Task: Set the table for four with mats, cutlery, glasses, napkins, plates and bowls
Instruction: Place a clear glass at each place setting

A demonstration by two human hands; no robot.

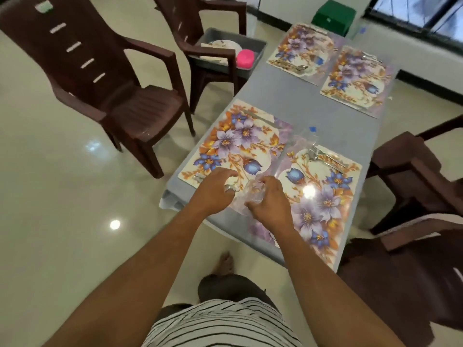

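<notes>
Four floral mats lie on the grey table [295, 101]. My right hand [269, 204] grips a clear glass [254, 194] tilted over the seam between the near left mat [240, 144] and the near right mat [323, 196]. My left hand [213, 189] hovers over the near left mat's front edge, fingers curled down over a small shiny thing [229, 188]; whether it holds it is unclear. Cutlery [198, 177] lies beside that hand. Another clear glass [307, 137] stands above the near right mat, next to its cutlery [322, 156]. The two far mats [300, 48] [355, 78] also carry cutlery.
A grey tub [258, 50] with plates and a pink bowl [245, 58] sits on a brown chair at the table's far left. Brown plastic chairs stand to the left [100, 78] and right [421, 171]. A green box [334, 16] is beyond the table.
</notes>
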